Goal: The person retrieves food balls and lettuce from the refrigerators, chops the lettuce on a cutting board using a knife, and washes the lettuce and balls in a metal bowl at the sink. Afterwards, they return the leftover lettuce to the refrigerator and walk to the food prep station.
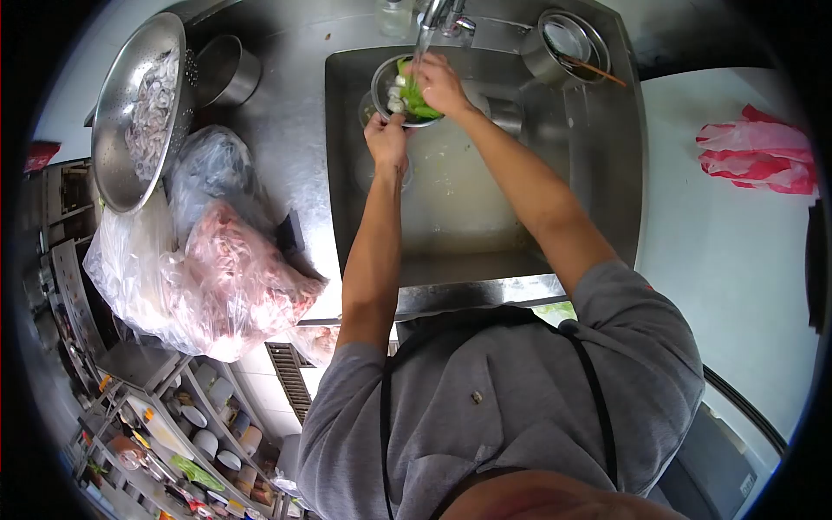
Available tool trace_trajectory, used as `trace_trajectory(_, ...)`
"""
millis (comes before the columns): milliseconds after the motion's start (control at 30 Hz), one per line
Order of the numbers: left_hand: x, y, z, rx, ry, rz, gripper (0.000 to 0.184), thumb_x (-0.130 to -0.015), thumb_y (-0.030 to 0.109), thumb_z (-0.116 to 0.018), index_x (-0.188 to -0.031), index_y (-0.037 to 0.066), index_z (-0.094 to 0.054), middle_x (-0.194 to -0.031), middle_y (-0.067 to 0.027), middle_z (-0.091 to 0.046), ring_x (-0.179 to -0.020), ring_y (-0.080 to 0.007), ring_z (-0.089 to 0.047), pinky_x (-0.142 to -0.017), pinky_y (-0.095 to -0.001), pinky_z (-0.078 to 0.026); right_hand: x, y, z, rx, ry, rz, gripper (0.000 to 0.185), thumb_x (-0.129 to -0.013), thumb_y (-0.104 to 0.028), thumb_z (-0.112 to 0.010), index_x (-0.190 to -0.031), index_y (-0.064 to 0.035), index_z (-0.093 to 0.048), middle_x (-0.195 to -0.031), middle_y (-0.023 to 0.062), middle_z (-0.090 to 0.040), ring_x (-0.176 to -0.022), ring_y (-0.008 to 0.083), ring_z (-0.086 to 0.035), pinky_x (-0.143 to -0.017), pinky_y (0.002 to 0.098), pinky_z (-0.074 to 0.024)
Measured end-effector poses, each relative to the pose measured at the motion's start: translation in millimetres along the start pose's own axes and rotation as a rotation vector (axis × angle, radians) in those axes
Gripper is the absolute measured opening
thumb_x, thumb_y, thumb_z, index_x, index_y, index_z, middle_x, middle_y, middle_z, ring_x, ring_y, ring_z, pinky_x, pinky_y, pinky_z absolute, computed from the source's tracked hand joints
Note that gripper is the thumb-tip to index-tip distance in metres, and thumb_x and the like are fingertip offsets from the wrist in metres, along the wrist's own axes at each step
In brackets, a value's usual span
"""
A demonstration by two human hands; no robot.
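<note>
Over the back of the steel sink (485, 251) is a round metal bowl (378, 87) with green vegetables (418, 106) and whitish pieces (396, 94) in it. My left hand (387, 141) grips the near rim of this bowl, fingers closed on it. At the bowl's right side, my right hand (440, 84) touches the greens under the faucet (431, 19); its fingers are bent, and what they hold, if anything, is hidden. Water runs from the faucet beside this hand.
A colander (184, 87) of greyish seafood (153, 117) stands at the left, near a metal pot (230, 74) and plastic bags (247, 269). Nested pots (542, 61) with chopsticks (607, 71) sit back right. A red-white bag (754, 156) lies far right.
</note>
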State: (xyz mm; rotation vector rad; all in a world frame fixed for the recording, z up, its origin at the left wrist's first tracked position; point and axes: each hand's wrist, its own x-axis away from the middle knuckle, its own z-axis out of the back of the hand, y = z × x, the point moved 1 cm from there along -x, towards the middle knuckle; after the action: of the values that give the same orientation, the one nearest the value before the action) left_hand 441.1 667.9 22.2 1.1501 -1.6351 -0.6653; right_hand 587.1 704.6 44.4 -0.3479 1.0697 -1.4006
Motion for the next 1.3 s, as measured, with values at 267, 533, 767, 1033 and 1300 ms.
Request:
trace_trajectory(267,3,8,-7,-0.016,-0.024,-0.050,0.009,-0.081,-0.003,-0.054,-0.088,-0.002,-0.059,-0.086,-0.0088,-0.064,-0.071,-0.0166,-0.064,-0.060,-0.0293,-0.056,11,-22,10,0.624,-0.393,0.268,0.036,-0.079,-0.014,-0.064,-0.114,-0.0096,-0.058,-0.130,0.0098,-0.045,-0.110,0.0315,-0.051,-0.091,0.0395,-0.0450)
trace_trajectory(533,-1,8,-14,0.012,0.018,-0.054,0.007,-0.083,-0.004,-0.051,-0.084,-0.002,-0.057,-0.083,-0.0086,-0.061,-0.069,-0.0152,-0.061,-0.060,-0.0294,-0.057,-5,-3,14,0.114,-0.034,0.003,0.026,-0.082,-0.012,-0.059,-0.108,-0.0101,-0.060,-0.113,0.0172,-0.050,-0.097,0.0363,-0.056,-0.084,0.0421,-0.0465)
trace_trajectory(767,-5,1,-16,-0.020,-0.011,-0.045,0.010,-0.083,-0.004,-0.051,-0.089,-0.001,-0.059,-0.089,-0.0088,-0.063,-0.075,-0.0168,-0.063,-0.064,-0.0336,-0.058,-5,-7,18,0.163,-0.111,0.183,0.029,-0.077,-0.015,-0.065,-0.105,-0.0087,-0.060,-0.116,0.0106,-0.051,-0.107,0.0353,-0.051,-0.085,0.0399,-0.0463)
trace_trajectory(1033,-2,9,-11,0.004,-0.036,-0.069,0.011,-0.083,-0.005,-0.052,-0.090,-0.003,-0.059,-0.088,-0.0091,-0.064,-0.075,-0.0173,-0.064,-0.064,-0.0335,-0.058,-7,-6,11,0.340,-0.338,0.164,0.037,-0.074,-0.001,-0.057,-0.111,-0.0081,-0.061,-0.124,0.0098,-0.053,-0.114,0.0331,-0.050,-0.093,0.0377,-0.0448)
trace_trajectory(1300,-2,15,-4,-0.052,-0.015,-0.060,0.010,-0.083,-0.004,-0.052,-0.091,-0.002,-0.059,-0.088,-0.0095,-0.064,-0.075,-0.0183,-0.064,-0.065,-0.0338,-0.058,-27,-25,7,-0.062,-0.335,-0.181,0.036,-0.076,0.001,-0.055,-0.110,-0.0080,-0.062,-0.096,0.0127,-0.064,-0.090,0.0255,-0.061,-0.085,0.0315,-0.0465)
